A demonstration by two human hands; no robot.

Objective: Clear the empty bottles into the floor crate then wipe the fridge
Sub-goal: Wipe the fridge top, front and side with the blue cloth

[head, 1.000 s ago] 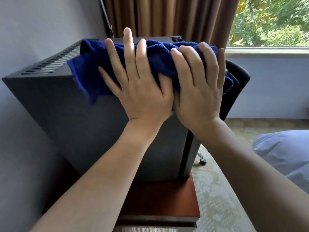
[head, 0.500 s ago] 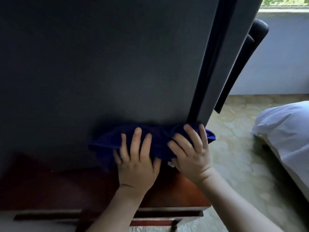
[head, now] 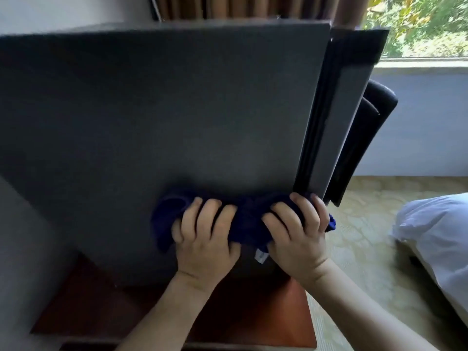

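A dark grey mini fridge [head: 162, 117] stands on a reddish wooden cabinet [head: 253, 317]. I face its side panel. A dark blue cloth [head: 249, 221] is bunched against the lower part of that panel. My left hand [head: 205, 239] and my right hand [head: 297, 236] lie side by side on the cloth, fingers curled into its folds. The right hand is at the fridge's front corner, by the door edge [head: 342, 117]. No bottles or crate are in view.
A black chair back [head: 364, 138] stands just behind the fridge door. A white pillow or bedding [head: 435, 239] lies at the right. Patterned carpet [head: 359, 249] covers the floor between. A brown curtain [head: 253, 6] and a window [head: 420, 26] are behind.
Both hands dragged the cloth from the fridge's top edge down its side to the lower part. Since half a second ago the fingers have curled tighter into the cloth.
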